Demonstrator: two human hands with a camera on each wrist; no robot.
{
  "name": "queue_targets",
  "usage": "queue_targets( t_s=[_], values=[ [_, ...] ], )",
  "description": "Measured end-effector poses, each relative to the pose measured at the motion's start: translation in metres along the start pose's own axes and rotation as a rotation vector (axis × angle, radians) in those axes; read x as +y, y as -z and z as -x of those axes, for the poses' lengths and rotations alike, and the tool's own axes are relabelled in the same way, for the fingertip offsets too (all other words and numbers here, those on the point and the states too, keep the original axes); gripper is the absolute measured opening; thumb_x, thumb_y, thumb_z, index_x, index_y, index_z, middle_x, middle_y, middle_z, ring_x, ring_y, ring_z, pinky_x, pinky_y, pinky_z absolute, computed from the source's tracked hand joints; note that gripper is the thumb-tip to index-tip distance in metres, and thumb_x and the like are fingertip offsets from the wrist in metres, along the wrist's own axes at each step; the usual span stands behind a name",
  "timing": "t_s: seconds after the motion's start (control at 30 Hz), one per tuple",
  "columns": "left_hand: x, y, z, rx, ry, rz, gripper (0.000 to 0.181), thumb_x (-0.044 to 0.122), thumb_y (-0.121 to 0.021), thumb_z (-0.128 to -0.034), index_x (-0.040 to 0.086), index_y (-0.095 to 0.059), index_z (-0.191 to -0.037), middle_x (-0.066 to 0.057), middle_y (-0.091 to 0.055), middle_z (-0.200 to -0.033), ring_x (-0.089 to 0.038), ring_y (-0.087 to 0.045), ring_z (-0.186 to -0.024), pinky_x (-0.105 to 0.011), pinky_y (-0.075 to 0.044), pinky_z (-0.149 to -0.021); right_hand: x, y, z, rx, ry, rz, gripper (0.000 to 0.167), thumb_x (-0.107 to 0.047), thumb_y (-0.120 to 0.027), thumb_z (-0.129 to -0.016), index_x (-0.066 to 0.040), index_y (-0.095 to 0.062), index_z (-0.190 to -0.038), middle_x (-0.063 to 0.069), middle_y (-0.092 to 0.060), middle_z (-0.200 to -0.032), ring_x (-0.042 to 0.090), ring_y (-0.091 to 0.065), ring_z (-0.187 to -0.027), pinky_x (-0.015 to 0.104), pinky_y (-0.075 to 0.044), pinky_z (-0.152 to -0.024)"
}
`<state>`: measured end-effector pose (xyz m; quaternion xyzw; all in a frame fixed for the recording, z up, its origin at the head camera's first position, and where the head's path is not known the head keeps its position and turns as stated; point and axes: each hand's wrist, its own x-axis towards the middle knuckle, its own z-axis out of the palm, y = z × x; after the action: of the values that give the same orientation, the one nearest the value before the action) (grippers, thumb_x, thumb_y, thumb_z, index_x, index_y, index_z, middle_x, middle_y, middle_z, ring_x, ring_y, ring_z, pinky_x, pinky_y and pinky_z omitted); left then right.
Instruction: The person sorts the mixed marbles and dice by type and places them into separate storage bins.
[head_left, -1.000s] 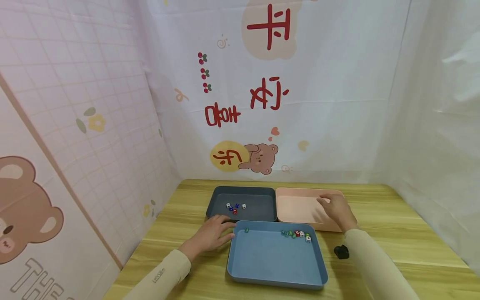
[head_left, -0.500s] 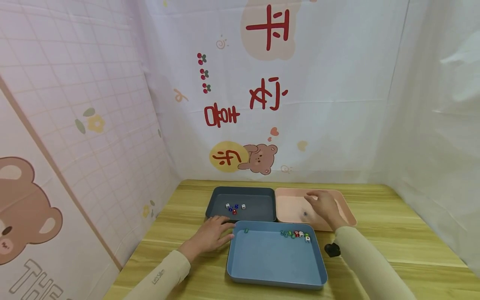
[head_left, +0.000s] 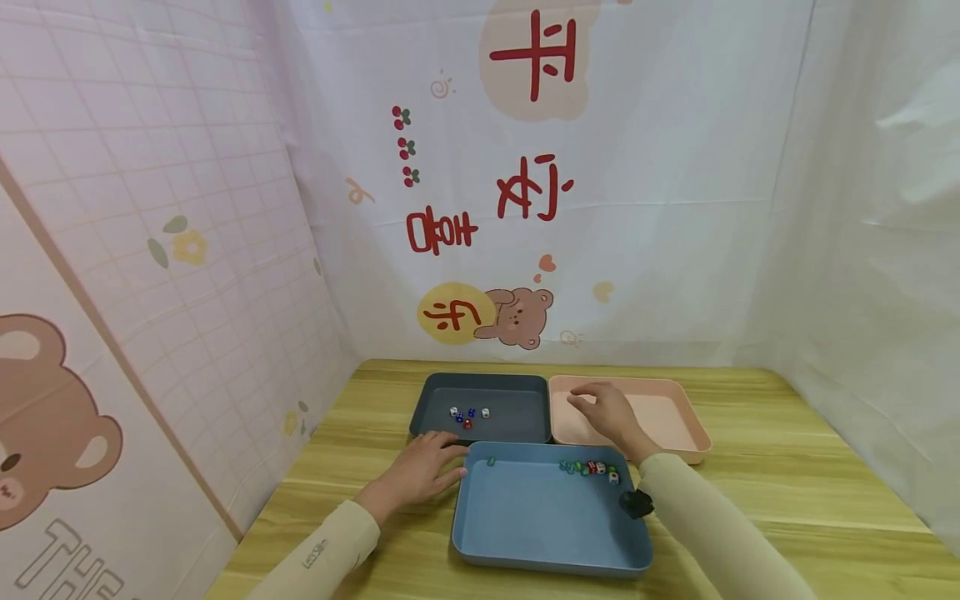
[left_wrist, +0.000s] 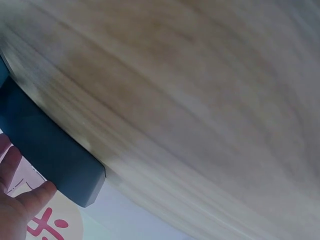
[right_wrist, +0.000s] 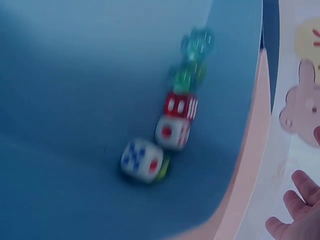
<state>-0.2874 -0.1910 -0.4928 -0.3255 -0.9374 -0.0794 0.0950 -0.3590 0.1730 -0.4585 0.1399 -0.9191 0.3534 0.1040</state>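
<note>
My left hand (head_left: 416, 471) rests at the near-left corner of the blue tray (head_left: 547, 529), fingers loosely extended beside its rim. The left wrist view shows its fingers (left_wrist: 36, 198) by a dark tray wall (left_wrist: 60, 155). Over the pink tray (head_left: 678, 417) hovers my right hand (head_left: 613, 417), its fingers loosely bent; nothing shows in them. In the blue tray lie a red die (right_wrist: 180, 106), white dice (right_wrist: 142, 160) and several green translucent pieces (right_wrist: 197, 44) along the far side. One green piece (head_left: 491, 461) sits apart at the left. The hand hides part of the pink tray.
A dark grey tray (head_left: 517, 429) stands at the back left, holding white dice (head_left: 485, 412), blue dice and a red die (head_left: 468, 424). The trays are on a wood-grain table (head_left: 780, 467). A printed cloth (head_left: 660, 208) hangs behind it.
My right hand has moved left across the pink tray. A small dark blur seen beneath it half a second ago is out of sight now. The left hand stays in place.
</note>
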Motion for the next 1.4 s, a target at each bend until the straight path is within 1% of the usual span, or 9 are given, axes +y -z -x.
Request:
queue_targets(
  t_s=[0.17, 0.4, 0.57, 0.7, 0.8, 0.9, 1.0, 1.13, 1.4],
  values=[
    [-0.001, 0.0, 0.0, 0.006, -0.004, 0.003, 0.039, 0.038, -0.058, -0.1004, 0.016, -0.065, -0.131, -0.011, -0.057, -0.134, -0.031, -0.053, -0.122, -0.053, -0.042, -0.102, -0.019, -0.014, -0.002, -0.028, 0.033, -0.03, 0.031, -0.025, -0.066, -0.098, -0.002, -0.072, -0.118, 0.02, -0.061, -0.129, 0.042, -0.048, -0.128, 0.059, -0.039, -0.103],
    [-0.001, 0.002, 0.001, 0.003, -0.008, 0.006, 0.04, 0.038, -0.058, -0.1004, 0.014, -0.066, -0.131, -0.012, -0.057, -0.133, -0.032, -0.053, -0.122, -0.053, -0.042, -0.102, -0.043, -0.035, -0.001, -0.132, 0.015, -0.11, 0.029, -0.025, -0.066, -0.097, -0.006, -0.073, -0.118, 0.024, -0.047, -0.145, 0.043, -0.037, -0.139, 0.06, -0.033, -0.108],
    [-0.001, 0.003, 0.001, -0.005, -0.002, 0.001, 0.04, 0.039, -0.057, -0.1006, 0.015, -0.065, -0.132, -0.011, -0.057, -0.134, -0.031, -0.053, -0.122, -0.053, -0.043, -0.102, -0.056, -0.051, 0.004, -0.174, 0.035, -0.115, 0.024, -0.025, -0.069, -0.095, -0.01, -0.076, -0.112, 0.022, -0.051, -0.142, 0.042, -0.037, -0.138, 0.059, -0.033, -0.108],
    [0.0, 0.004, 0.001, -0.017, 0.006, 0.006, 0.041, 0.04, -0.057, -0.1007, 0.015, -0.065, -0.132, -0.011, -0.056, -0.134, -0.031, -0.053, -0.122, -0.053, -0.042, -0.102, -0.061, -0.065, 0.008, -0.207, 0.043, -0.135, 0.023, -0.026, -0.071, -0.093, -0.012, -0.078, -0.109, 0.02, -0.052, -0.142, 0.041, -0.039, -0.138, 0.061, -0.031, -0.109],
    [-0.001, 0.003, 0.0, -0.023, 0.007, 0.011, 0.041, 0.04, -0.057, -0.1008, 0.015, -0.065, -0.133, -0.011, -0.056, -0.135, -0.031, -0.053, -0.122, -0.053, -0.042, -0.102, -0.063, -0.073, 0.011, -0.222, 0.076, -0.108, 0.021, -0.027, -0.073, -0.091, -0.013, -0.078, -0.106, 0.02, -0.053, -0.14, 0.041, -0.042, -0.136, 0.062, -0.031, -0.108],
    [-0.002, 0.001, 0.0, -0.026, 0.006, 0.011, 0.041, 0.04, -0.057, -0.1008, 0.016, -0.064, -0.133, -0.012, -0.056, -0.135, -0.031, -0.052, -0.122, -0.053, -0.042, -0.102, -0.066, -0.079, 0.015, -0.226, 0.121, -0.051, 0.017, -0.026, -0.075, -0.09, -0.016, -0.079, -0.102, 0.021, -0.056, -0.137, 0.043, -0.043, -0.134, 0.066, -0.028, -0.108],
    [-0.002, 0.0, -0.001, -0.023, 0.003, 0.006, 0.041, 0.04, -0.057, -0.1007, 0.017, -0.064, -0.133, -0.011, -0.056, -0.135, -0.031, -0.053, -0.122, -0.053, -0.042, -0.102, -0.068, -0.084, 0.019, -0.237, 0.161, 0.017, 0.015, -0.027, -0.077, -0.088, -0.018, -0.08, -0.099, 0.022, -0.057, -0.135, 0.046, -0.04, -0.135, 0.072, -0.021, -0.107],
    [-0.002, 0.001, 0.0, -0.018, -0.002, 0.002, 0.041, 0.04, -0.057, -0.1006, 0.017, -0.064, -0.133, -0.011, -0.056, -0.134, -0.03, -0.053, -0.121, -0.052, -0.042, -0.102, -0.068, -0.09, 0.022, -0.266, 0.177, 0.099, 0.017, -0.031, -0.077, -0.087, -0.021, -0.08, -0.1, 0.02, -0.054, -0.139, 0.046, -0.033, -0.14, 0.077, -0.012, -0.105],
    [-0.001, 0.003, 0.0, -0.012, -0.011, 0.001, 0.041, 0.04, -0.058, -0.1004, 0.017, -0.064, -0.133, -0.01, -0.056, -0.134, -0.03, -0.054, -0.12, -0.052, -0.043, -0.101, -0.066, -0.104, 0.024, -0.261, 0.219, 0.233, 0.019, -0.036, -0.078, -0.085, -0.026, -0.08, -0.101, 0.017, -0.054, -0.14, 0.043, -0.032, -0.141, 0.077, -0.011, -0.105]
  ],
)
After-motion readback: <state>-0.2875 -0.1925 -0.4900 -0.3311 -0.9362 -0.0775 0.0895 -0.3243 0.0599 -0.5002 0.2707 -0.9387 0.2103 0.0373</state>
